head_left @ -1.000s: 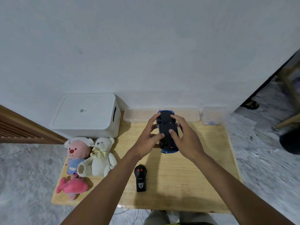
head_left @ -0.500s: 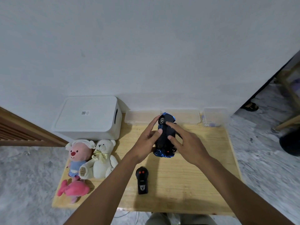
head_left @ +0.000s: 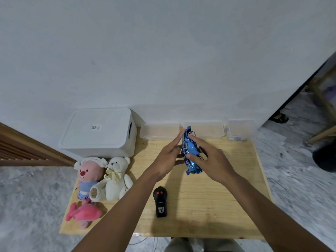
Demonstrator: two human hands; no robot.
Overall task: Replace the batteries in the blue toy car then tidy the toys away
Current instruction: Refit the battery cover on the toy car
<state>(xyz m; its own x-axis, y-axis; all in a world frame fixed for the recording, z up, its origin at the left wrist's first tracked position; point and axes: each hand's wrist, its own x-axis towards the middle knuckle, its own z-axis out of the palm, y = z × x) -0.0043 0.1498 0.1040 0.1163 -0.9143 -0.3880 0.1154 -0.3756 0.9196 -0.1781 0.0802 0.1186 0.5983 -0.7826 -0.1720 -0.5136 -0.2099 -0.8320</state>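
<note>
The blue toy car is held on its side above the middle of the wooden table, blue body facing me and wheels to the right. My right hand grips it from the right, fingers curled over the top and the lower body. My left hand touches its left side with nearly straight fingers. The black remote control lies on the table nearer to me.
A white lidded storage box stands at the back left. Three clear plastic tubs line the wall behind the car. A pink-faced plush, a white teddy bear and a pink plush sit at the table's left edge.
The car has been rolled from underside-up onto its side, so its blue body now faces me. Both hands stayed on it.
</note>
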